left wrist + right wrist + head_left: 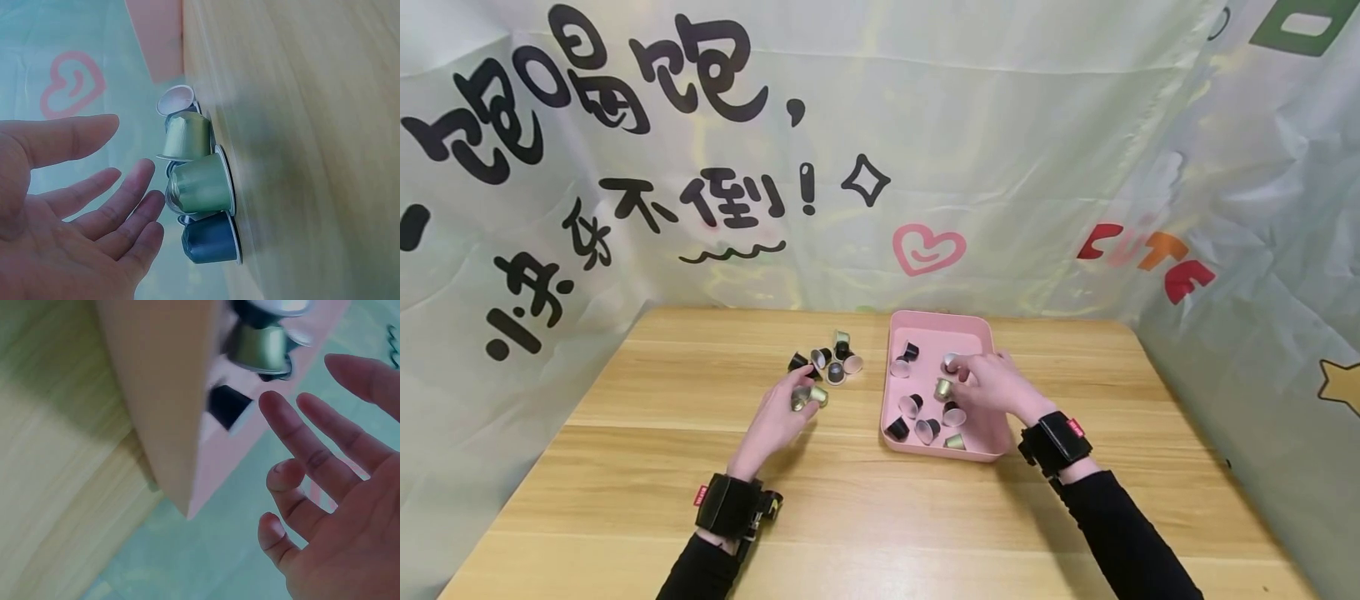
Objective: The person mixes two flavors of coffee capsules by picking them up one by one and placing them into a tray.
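Small coffee capsules, some black and some pale green-gold, lie in a cluster on the wooden table. Beside them my left hand (778, 417) has its fingers spread, close to a green capsule (203, 184) and a dark capsule (212, 239); nothing is in its palm. A pink tray (1000, 437) to the right holds several more capsules, tipped in different directions. Over its right side hovers my right hand (1000, 387), fingers apart and holding nothing, near a silvery capsule (951, 362) and a gold-green capsule (943, 388). A black capsule (229, 407) also lies close to its fingertips.
The wooden table (850, 517) reaches back to a printed cloth backdrop (820, 275). The tray has low raised walls and stands near the table's back edge. Between the loose black capsules (797, 362) and the tray runs a strip of tabletop.
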### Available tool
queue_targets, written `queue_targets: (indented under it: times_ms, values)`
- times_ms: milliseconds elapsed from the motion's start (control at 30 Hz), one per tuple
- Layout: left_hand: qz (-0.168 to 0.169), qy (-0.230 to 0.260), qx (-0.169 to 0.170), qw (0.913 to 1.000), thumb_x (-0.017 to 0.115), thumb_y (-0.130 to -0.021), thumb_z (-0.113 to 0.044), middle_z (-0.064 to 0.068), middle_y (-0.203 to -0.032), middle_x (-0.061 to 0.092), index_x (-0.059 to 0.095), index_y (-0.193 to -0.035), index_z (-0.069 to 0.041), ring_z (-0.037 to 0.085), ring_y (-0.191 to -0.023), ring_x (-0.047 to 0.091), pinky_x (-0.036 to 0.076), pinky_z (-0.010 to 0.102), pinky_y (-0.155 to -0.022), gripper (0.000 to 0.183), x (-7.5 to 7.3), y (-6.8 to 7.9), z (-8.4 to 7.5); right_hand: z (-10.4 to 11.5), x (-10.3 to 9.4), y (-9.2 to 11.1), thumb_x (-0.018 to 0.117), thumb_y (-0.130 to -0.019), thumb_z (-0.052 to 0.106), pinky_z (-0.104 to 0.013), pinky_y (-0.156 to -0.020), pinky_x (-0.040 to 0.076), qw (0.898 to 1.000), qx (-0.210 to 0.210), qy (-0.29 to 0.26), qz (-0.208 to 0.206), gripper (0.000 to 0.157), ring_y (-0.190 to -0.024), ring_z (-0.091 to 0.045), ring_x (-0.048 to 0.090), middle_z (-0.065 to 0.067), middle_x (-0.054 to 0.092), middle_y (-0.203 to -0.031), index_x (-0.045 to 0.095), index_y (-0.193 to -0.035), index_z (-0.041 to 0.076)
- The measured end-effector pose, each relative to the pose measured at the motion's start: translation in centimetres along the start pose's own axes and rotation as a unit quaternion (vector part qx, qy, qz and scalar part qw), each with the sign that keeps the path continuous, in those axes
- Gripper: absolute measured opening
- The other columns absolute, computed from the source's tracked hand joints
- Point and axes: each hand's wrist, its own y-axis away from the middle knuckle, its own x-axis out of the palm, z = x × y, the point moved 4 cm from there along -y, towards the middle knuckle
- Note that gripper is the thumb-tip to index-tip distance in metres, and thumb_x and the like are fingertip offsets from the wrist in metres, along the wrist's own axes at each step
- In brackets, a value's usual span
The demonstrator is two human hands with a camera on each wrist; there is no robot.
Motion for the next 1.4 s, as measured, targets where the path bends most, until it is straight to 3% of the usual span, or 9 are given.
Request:
queue_targets:
  times_ms: [300, 533, 667, 900, 1033, 1400]
  values:
    - [-0.004, -0.002, -0.005, 1.0000, 0.065, -0.090, -0.003, 0.024, -0.139, 0.058, 0.043, -0.148, -0.001, 0.044, -0.129, 0.055, 0.042, 0.062, -0.111, 0.061, 0.0, 0.0, 0.1, 0.8, -0.3, 2.8, 0.068, -0.092, 0.017, -0.054, -0.097, 0.036, 0.996, -0.007, -0.075, -0.046, 0.030, -0.088, -0.022, 0.066, -0.002, 0.075, -0.094, 0.070, -0.120, 0.007]
    - [-0.006, -0.016, -0.009, 0.9998, 0.065, -0.090, -0.002, 0.025, -0.140, 0.057, 0.045, -0.147, -0.001, 0.043, -0.128, 0.055, 0.044, 0.060, -0.110, 0.060, 0.1, 0.2, 0.0, 1.4, 0.3, 3.5, 0.070, -0.092, 0.018, -0.032, -0.076, 0.032, 0.991, -0.007, -0.103, -0.082, 0.028, -0.070, -0.011, 0.046, -0.003, 0.077, -0.100, 0.071, -0.118, 0.009]
    - [-0.013, -0.041, 0.001, 0.9991, 0.066, -0.090, -0.002, 0.025, -0.140, 0.057, 0.046, -0.147, -0.001, 0.044, -0.131, 0.052, 0.040, 0.061, -0.113, 0.061, 0.1, 0.3, -0.1, 1.4, 0.7, 3.5, 0.070, -0.092, 0.017, -0.028, -0.073, 0.030, 0.989, -0.014, -0.108, -0.101, 0.023, -0.070, -0.011, 0.043, -0.002, 0.077, -0.099, 0.073, -0.113, 0.011]
    - [-0.026, -0.098, 0.036, 0.9942, 0.069, -0.087, -0.002, 0.024, -0.139, 0.058, 0.053, -0.143, -0.005, 0.044, -0.129, 0.053, 0.038, 0.063, -0.113, 0.058, 0.2, 0.3, -0.3, 1.5, 1.0, 3.6, 0.071, -0.090, 0.013, -0.025, -0.068, 0.033, 0.987, -0.012, -0.123, -0.105, 0.024, -0.071, -0.011, 0.043, -0.002, 0.076, -0.101, 0.073, -0.114, 0.010]
    - [-0.026, -0.129, 0.053, 0.9899, 0.069, -0.086, 0.000, 0.024, -0.137, 0.058, 0.056, -0.140, -0.007, 0.044, -0.127, 0.052, 0.039, 0.064, -0.111, 0.056, 0.3, 0.4, -0.5, 1.5, 0.8, 3.7, 0.070, -0.091, 0.013, -0.027, -0.072, 0.031, 0.986, -0.014, -0.125, -0.106, 0.023, -0.072, -0.011, 0.043, 0.000, 0.075, -0.099, 0.073, -0.114, 0.009]
    - [0.004, -0.162, 0.067, 0.9845, 0.068, -0.086, -0.003, 0.023, -0.138, 0.057, 0.060, -0.136, -0.009, 0.044, -0.129, 0.049, 0.036, 0.067, -0.112, 0.051, 0.9, 0.4, -0.5, 1.2, 0.8, 4.2, 0.069, -0.092, 0.013, -0.029, -0.075, 0.030, 0.985, -0.015, -0.135, -0.104, 0.020, -0.071, -0.011, 0.044, 0.003, 0.074, -0.093, 0.073, -0.112, 0.010]
